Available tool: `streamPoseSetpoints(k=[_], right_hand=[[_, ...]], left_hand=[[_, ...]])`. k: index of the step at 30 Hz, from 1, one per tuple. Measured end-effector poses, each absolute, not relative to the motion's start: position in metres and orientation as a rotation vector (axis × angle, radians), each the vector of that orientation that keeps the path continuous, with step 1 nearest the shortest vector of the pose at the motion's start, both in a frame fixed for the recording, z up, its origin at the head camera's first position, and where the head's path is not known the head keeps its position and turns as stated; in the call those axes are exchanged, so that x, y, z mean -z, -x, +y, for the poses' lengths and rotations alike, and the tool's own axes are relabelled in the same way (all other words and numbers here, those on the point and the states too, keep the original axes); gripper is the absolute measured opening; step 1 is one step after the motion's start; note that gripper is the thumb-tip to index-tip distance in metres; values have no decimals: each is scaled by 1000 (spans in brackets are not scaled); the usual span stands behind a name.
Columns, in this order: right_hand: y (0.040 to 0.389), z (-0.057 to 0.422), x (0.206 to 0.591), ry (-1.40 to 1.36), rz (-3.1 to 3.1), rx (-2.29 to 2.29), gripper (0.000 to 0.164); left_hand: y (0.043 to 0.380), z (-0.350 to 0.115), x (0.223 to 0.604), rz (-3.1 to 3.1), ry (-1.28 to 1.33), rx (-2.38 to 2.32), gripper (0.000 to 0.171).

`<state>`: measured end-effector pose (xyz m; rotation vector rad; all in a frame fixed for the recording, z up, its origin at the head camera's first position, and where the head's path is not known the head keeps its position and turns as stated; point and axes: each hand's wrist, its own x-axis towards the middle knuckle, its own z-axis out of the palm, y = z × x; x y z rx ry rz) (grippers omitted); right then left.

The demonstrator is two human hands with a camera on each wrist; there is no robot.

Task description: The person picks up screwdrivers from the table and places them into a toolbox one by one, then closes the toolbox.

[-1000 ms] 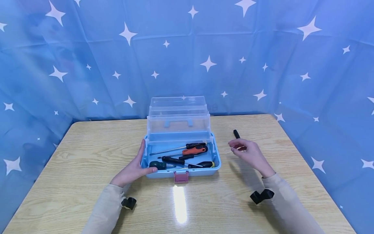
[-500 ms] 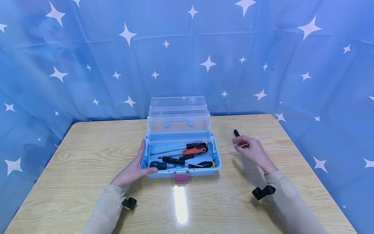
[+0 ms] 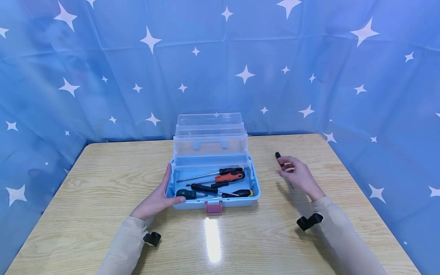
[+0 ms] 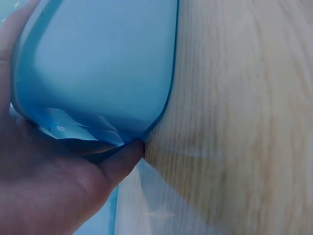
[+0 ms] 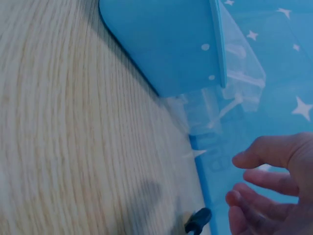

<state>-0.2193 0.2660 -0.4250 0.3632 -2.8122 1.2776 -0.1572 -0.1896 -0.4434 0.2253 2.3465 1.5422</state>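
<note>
A blue toolbox [image 3: 237, 203] with a raised clear lid [image 3: 209, 131] stands on the table. My left hand [image 3: 156, 198] holds its front left corner, fingers along the left side and thumb over the front rim. Inside lie several screwdrivers, among them one with an orange handle [image 3: 228, 177] and a stubby dark green one [image 3: 185, 194]. My right hand [image 3: 297, 175] hovers right of the toolbox, fingers loosely bent with nothing between them. Below it lies a black-handled screwdriver [image 3: 277, 155], its middle hidden by the hand in the head view.
A pink latch [image 3: 214, 208] hangs on the toolbox front. The wooden table [image 3: 103, 183] reaches back to a blue curtain [image 3: 206, 76] with white stars, close behind the raised lid. Black camera mounts [image 3: 309, 221] sit on both wrists.
My right hand has shifted a little to the right and slightly farther away, uncovering more of the black screwdriver handle. The left hand and the toolbox have stayed put.
</note>
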Motion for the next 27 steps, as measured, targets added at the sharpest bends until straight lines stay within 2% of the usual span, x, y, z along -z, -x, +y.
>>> streamPoseSetpoints(k=[7,27], right_hand=[[226,270,428,-303,-2844,-1284,49],[249,282,443,-238,-2911,-1112,50]], left_hand=[[157,-190,443,2346,-229,-1542,115],[158,-190,445,2345,-229,-1545,116]])
